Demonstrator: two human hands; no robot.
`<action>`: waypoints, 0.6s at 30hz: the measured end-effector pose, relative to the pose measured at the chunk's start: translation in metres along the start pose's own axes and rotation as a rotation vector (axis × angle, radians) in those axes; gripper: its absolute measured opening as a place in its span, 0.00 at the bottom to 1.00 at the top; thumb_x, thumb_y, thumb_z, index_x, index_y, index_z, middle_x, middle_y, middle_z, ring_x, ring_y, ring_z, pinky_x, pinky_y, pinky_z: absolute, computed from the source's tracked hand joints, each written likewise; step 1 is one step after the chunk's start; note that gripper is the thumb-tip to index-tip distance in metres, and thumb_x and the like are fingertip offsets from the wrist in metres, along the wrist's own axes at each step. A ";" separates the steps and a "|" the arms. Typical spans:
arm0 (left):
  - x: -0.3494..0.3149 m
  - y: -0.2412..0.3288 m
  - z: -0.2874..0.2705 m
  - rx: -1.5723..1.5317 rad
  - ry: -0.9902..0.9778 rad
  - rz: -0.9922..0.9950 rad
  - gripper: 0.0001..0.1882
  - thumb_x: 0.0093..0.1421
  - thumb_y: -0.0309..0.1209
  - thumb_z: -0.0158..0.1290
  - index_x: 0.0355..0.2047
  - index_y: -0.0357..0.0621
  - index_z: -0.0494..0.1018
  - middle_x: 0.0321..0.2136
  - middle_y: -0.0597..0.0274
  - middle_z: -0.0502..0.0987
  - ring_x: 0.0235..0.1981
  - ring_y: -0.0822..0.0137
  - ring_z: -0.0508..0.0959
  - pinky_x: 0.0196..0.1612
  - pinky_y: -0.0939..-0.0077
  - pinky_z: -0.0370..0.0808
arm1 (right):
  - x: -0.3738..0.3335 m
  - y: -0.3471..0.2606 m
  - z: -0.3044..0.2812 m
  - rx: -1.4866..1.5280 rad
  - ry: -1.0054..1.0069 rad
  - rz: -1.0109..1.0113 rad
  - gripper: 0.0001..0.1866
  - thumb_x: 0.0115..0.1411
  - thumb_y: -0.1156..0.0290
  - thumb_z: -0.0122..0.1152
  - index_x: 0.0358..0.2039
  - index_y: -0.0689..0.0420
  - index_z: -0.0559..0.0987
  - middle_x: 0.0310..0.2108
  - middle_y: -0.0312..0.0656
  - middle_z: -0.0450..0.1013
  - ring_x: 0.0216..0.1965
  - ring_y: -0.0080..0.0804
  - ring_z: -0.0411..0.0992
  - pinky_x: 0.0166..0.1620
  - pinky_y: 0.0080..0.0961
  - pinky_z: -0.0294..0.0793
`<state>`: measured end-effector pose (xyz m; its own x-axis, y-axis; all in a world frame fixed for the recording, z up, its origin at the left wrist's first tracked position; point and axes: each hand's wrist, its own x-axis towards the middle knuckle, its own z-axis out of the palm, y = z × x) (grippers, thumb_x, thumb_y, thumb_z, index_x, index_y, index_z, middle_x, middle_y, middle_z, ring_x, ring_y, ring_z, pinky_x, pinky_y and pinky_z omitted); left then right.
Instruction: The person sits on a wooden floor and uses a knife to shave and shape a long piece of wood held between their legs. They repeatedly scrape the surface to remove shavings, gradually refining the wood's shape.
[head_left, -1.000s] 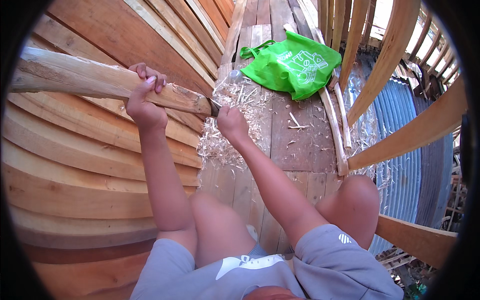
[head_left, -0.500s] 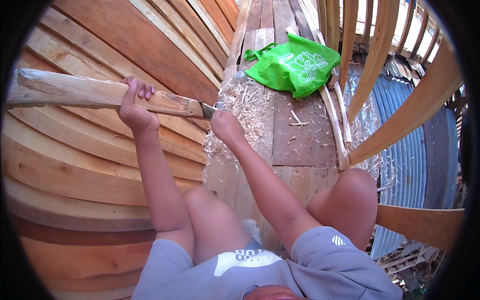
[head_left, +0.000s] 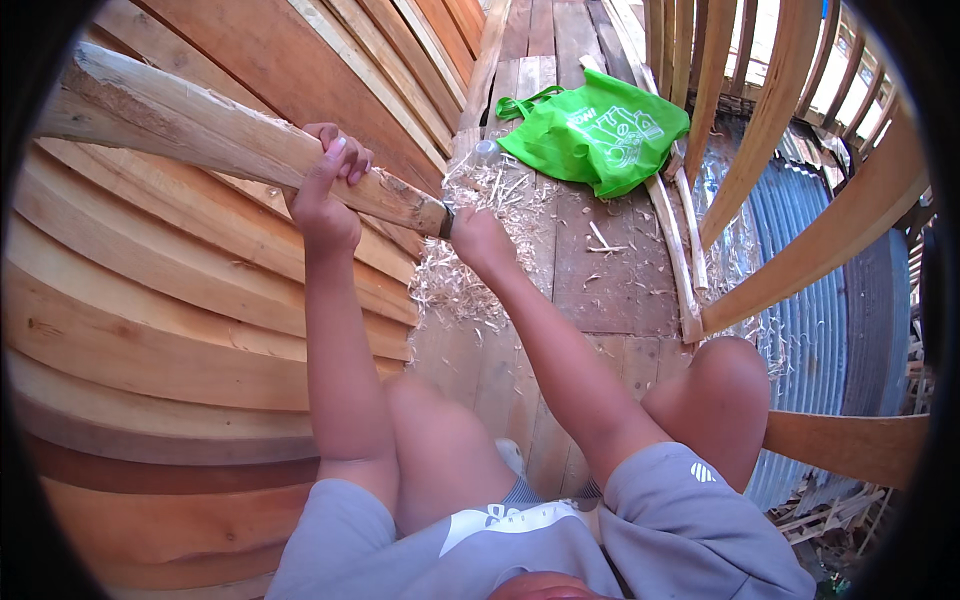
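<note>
A long pale piece of wood (head_left: 200, 120), stripped of bark, slants down from the upper left to the middle of the view. My left hand (head_left: 332, 200) is wrapped round it a short way above its lower end. At that end, a knife's dark blade (head_left: 447, 221) lies against the wood. My right hand (head_left: 482, 242) is closed in a fist on the knife, hiding its handle. Curled wood shavings (head_left: 475, 275) are heaped on the floor below and beside the right hand.
A wall of overlapping boards (head_left: 180, 330) rises along my left. A green cloth bag (head_left: 600, 135) lies ahead on the plank floor (head_left: 600, 290), near a small clear cup (head_left: 486, 150). Peeled sticks (head_left: 668, 230) and a slatted railing (head_left: 765, 125) run along the right, beside corrugated metal sheets (head_left: 810, 290).
The wood has tilted, its far end rising in the view and its near end shifting right. Both hands have moved right. Less of the knife blade shows now.
</note>
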<state>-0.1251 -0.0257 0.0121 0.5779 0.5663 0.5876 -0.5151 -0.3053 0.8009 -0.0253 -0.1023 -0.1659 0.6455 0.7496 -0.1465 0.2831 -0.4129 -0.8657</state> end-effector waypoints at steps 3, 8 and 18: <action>0.003 -0.006 -0.001 -0.149 -0.072 0.008 0.06 0.58 0.25 0.51 0.32 0.43 0.64 0.21 0.66 0.60 0.24 0.73 0.60 0.32 0.77 0.63 | 0.033 0.088 0.049 -0.054 -0.006 -0.065 0.30 0.66 0.57 0.36 0.34 0.71 0.80 0.37 0.70 0.75 0.43 0.67 0.74 0.53 0.52 0.70; 0.001 -0.009 -0.001 -0.064 -0.016 0.034 0.07 0.56 0.26 0.52 0.33 0.42 0.65 0.22 0.65 0.62 0.23 0.71 0.62 0.31 0.77 0.62 | -0.001 0.011 0.009 0.121 0.011 0.091 0.24 0.66 0.62 0.40 0.40 0.68 0.81 0.41 0.67 0.75 0.45 0.60 0.76 0.51 0.50 0.74; 0.015 -0.009 -0.003 -0.133 -0.103 0.038 0.10 0.52 0.24 0.51 0.34 0.41 0.63 0.22 0.64 0.62 0.23 0.71 0.62 0.33 0.76 0.62 | 0.017 0.134 0.089 0.003 -0.119 0.185 0.17 0.63 0.72 0.43 0.40 0.68 0.79 0.40 0.64 0.77 0.45 0.59 0.77 0.50 0.49 0.75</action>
<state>-0.1138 -0.0118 0.0128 0.6144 0.4729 0.6316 -0.6136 -0.2170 0.7593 -0.0390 -0.0989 -0.3271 0.5978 0.7171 -0.3584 0.1654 -0.5478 -0.8201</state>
